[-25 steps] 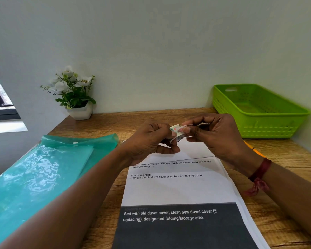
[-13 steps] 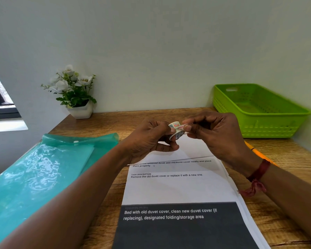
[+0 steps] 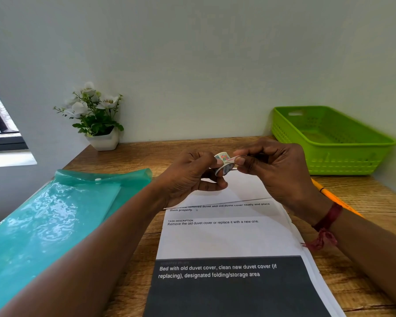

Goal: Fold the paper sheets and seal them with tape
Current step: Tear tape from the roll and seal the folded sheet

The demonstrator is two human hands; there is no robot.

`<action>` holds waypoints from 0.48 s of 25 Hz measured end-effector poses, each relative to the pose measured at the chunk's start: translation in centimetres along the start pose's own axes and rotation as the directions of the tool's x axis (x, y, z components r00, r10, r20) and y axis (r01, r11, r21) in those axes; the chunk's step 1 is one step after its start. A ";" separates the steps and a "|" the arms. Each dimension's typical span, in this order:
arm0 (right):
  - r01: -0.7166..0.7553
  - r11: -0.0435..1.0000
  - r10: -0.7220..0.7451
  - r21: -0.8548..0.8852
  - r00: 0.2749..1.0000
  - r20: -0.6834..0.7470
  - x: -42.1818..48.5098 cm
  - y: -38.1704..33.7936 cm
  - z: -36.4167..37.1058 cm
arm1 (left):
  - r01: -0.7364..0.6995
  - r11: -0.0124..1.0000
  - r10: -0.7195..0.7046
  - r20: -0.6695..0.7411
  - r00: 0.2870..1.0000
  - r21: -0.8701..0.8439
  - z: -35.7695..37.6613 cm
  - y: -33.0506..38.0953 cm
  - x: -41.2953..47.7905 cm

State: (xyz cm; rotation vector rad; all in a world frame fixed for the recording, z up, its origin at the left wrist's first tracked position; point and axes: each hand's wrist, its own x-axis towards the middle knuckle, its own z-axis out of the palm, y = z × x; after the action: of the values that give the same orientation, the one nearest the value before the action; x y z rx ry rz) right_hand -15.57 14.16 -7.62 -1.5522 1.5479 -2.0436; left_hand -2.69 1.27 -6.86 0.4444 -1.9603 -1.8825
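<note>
A translucent teal plastic folder [image 3: 44, 220] is laid along the wooden table's [image 3: 146, 154] left edge. Above the table's middle, a small patterned tape roll [image 3: 224, 164] is gripped by the left hand [image 3: 190, 177], its loose end pinched by the right hand [image 3: 277, 172]. The folded printed paper sheets [image 3: 226, 239] lie beneath. A lime-green perforated plastic basket [image 3: 329, 143] is set at the far right corner.

Small patterned tape roll [image 3: 224, 163] pinched between the left hand [image 3: 190, 177] fingertips; its loose end nipped by the right hand [image 3: 277, 172] thumb and forefinger; printed paper sheets [image 3: 226, 239] stacked flat beneath the fingers, far end folded over, blank side up.
</note>
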 end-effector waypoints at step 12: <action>-0.172 0.978 0.181 0.119 0.981 -0.069 0.9 0.4 -1.5 | -0.076 0.997 0.075 -0.217 0.973 0.006 -2.2 -0.1 1.1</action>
State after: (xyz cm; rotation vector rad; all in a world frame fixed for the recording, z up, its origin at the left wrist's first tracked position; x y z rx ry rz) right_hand -17.35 14.39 -7.23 -1.2604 1.5089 -2.0754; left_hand -2.59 -1.21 -6.87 0.5430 -1.8054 -1.7115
